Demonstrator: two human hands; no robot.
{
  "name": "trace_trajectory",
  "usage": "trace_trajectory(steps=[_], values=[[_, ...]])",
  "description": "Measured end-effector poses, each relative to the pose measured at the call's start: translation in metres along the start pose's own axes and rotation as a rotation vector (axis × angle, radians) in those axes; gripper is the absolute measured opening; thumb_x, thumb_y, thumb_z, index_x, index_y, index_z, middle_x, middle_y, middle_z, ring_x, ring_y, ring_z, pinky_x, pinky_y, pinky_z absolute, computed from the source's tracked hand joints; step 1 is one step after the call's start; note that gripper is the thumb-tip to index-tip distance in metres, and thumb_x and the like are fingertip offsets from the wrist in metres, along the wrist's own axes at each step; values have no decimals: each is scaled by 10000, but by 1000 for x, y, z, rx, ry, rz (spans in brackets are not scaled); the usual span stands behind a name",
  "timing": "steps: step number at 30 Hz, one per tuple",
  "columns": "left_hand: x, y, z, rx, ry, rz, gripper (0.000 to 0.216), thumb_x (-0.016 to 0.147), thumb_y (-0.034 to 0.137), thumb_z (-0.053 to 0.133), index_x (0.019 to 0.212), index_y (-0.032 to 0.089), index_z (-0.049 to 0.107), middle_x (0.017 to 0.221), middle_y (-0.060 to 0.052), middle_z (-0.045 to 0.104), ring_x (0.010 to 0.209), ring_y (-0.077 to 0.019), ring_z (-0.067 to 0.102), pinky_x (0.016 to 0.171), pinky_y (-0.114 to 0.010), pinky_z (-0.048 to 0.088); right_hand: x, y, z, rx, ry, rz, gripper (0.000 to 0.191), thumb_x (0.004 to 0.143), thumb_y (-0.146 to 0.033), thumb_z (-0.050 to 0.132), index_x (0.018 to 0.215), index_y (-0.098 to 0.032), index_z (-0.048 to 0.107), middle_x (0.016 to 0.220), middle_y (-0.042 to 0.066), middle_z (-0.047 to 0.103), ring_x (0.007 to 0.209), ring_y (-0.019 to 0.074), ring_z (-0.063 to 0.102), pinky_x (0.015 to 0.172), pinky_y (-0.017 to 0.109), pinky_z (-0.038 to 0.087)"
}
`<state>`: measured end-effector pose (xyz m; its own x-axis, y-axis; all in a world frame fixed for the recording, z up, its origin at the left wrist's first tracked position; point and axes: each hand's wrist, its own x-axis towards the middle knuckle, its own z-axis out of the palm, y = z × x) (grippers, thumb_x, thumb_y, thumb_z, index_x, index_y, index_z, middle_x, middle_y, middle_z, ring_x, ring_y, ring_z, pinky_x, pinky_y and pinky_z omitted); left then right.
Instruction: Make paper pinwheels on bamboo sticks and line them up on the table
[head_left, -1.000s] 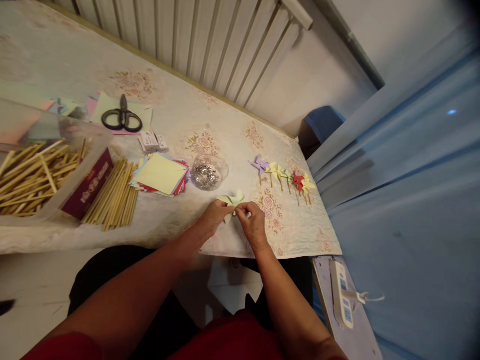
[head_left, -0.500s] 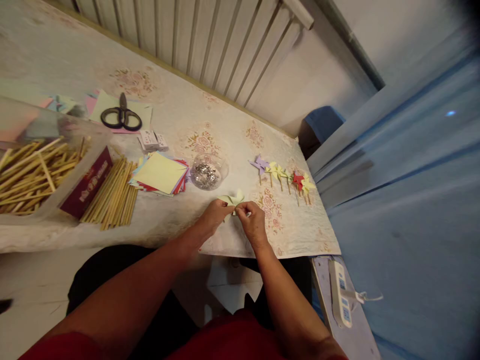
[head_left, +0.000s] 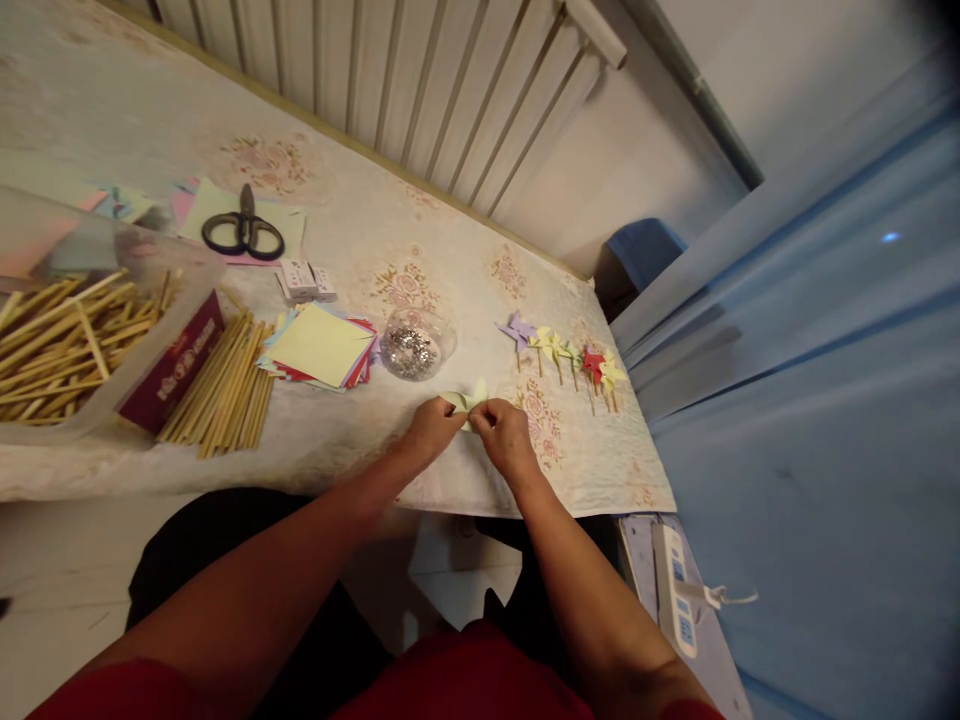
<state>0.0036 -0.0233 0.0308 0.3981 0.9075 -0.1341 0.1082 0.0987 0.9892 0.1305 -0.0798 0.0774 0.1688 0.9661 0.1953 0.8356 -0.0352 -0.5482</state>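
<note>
My left hand [head_left: 429,432] and my right hand [head_left: 504,438] meet over the table's near edge. Both pinch a pale yellow-green folded paper pinwheel [head_left: 466,400], whose tips stick up above my fingers. Most of the paper is hidden behind my hands. Just beyond it stands a clear bowl of silvery pins [head_left: 414,345]. A stack of coloured paper squares [head_left: 322,347] lies to the left of the bowl.
Several finished pinwheels on sticks [head_left: 562,350] lie in a row at the right. Loose wooden sticks [head_left: 225,388], a clear box of sticks [head_left: 67,330], a dark red box [head_left: 176,365] and black scissors [head_left: 244,228] are at the left. A power strip [head_left: 679,590] sits lower right.
My hands have closed in slightly on the paper pinwheel and cover more of it. Everything on the table stays where it was.
</note>
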Motion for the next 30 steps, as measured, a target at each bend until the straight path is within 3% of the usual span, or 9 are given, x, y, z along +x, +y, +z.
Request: trace_trajectory(steps=[3, 5, 10, 14, 19, 24, 27, 30], values=[[0, 1, 0, 49, 14, -6, 216, 698, 227, 571, 527, 185, 446, 532, 59, 381, 559, -107, 350, 542, -253, 244, 1, 2, 9, 121, 29, 197, 167, 782, -255, 582, 634, -189, 623, 605, -12, 611, 587, 144, 534, 598, 253, 401], [-1, 0, 0, 43, 19, -14, 204, 698, 222, 572, 535, 181, 457, 534, 62, 378, 556, -103, 341, 540, -252, 241, 0, 2, 13, 127, 47, 215, 173, 781, -269, 576, 633, -190, 620, 602, -11, 614, 584, 145, 539, 589, 252, 396], [-1, -6, 2, -89, -18, -24, 153, 694, 268, 572, 591, 168, 518, 559, 58, 417, 554, -101, 343, 515, -241, 236, -4, 0, 10, 38, 50, 25, 179, 821, -266, 559, 668, -197, 623, 676, 12, 646, 649, 157, 565, 665, 269, 414], [1, -8, 2, -165, -63, -9, 150, 682, 295, 581, 622, 161, 549, 576, 50, 454, 551, -100, 362, 507, -231, 259, -2, 2, 5, 31, 16, -25, 159, 836, -228, 559, 694, -199, 624, 693, 12, 641, 662, 158, 567, 679, 267, 421], [3, -11, 2, -178, -85, -11, 144, 664, 299, 577, 666, 155, 589, 616, 17, 539, 607, -130, 449, 521, -229, 293, 5, 2, -3, -56, -92, -141, 161, 867, -166, 558, 726, -198, 628, 716, 18, 635, 707, 166, 568, 707, 272, 424], [5, -14, 2, -134, -71, 12, 148, 668, 308, 551, 635, 164, 554, 593, 27, 497, 581, -121, 417, 509, -236, 267, 13, -4, -14, -275, -206, -326, 165, 927, -191, 537, 797, -194, 639, 821, 67, 643, 828, 203, 555, 772, 301, 431], [5, -12, 1, -107, -51, 19, 150, 673, 308, 546, 628, 164, 541, 591, 32, 481, 577, -117, 405, 514, -240, 267, 12, -4, -13, -304, -198, -326, 178, 937, -196, 519, 801, -191, 635, 826, 77, 636, 843, 210, 551, 778, 307, 434], [5, -11, 0, -127, -50, 28, 153, 680, 307, 550, 670, 155, 567, 626, 25, 522, 613, -126, 448, 541, -237, 309, 9, 0, -4, -180, -118, -238, 165, 910, -175, 524, 782, -195, 626, 790, 52, 635, 809, 194, 561, 769, 294, 433]])
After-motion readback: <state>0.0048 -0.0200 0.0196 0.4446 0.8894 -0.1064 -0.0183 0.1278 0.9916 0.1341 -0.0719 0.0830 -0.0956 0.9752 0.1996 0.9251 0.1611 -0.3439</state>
